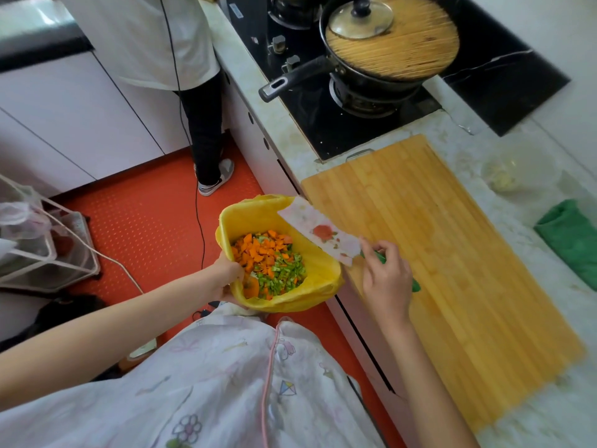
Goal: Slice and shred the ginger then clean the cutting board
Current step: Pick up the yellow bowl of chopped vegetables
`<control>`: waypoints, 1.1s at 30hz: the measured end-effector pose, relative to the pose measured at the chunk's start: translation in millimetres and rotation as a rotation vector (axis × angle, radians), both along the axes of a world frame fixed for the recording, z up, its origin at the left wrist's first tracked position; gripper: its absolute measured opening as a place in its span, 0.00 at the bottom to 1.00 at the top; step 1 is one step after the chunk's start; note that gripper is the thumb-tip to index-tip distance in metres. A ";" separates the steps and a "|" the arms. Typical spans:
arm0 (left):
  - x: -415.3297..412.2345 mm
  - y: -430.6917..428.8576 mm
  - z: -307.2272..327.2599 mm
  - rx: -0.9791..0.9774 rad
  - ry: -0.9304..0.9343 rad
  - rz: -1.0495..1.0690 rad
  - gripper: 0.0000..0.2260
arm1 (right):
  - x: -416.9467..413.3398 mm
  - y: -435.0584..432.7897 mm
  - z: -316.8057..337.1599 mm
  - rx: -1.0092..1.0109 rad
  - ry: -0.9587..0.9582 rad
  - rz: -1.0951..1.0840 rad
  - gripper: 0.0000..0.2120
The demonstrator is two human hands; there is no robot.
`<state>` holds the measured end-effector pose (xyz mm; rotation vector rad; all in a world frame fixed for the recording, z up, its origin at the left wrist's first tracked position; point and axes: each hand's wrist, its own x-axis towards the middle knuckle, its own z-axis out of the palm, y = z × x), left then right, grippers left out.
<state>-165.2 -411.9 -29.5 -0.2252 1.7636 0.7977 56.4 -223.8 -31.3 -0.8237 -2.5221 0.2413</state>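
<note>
Gripping the lined bin (252, 218) beside the cutting board (436, 253) with the left hand (226, 276), grasping the knife (323, 234) in the right hand (386, 279), ideally keeping its blade flat while sweeping.

No writing can be read anywhere. A small sticker (236, 10) at the far corner of the stove (323, 130) is too blurred to make out.

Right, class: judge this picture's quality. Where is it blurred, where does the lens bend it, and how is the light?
Head view: the pan at the top is smeared with blur, while the knife is sharper. Head view: the long edges of the cutting board curve, a wide-angle effect. Head view: light is soft and even, without hard shadows.
</note>
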 end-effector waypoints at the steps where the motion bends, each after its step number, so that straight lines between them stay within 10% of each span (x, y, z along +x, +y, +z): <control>1: 0.6 0.2 0.4 0.004 -0.002 0.001 0.32 | -0.2 4.2 -1.3 -0.129 0.021 -0.066 0.19; 11: 5.2 -6.1 -9.7 -0.008 -0.010 0.033 0.32 | 17.5 78.5 4.4 -0.595 -0.029 -0.722 0.21; 25: 9.5 -4.6 -7.1 -0.013 -0.007 0.041 0.33 | 1.9 5.2 -18.0 -0.512 -0.196 -0.267 0.21; 33: 11.2 -3.4 -4.2 -0.025 0.003 0.040 0.32 | -6.2 -13.1 5.4 0.079 0.013 -0.017 0.21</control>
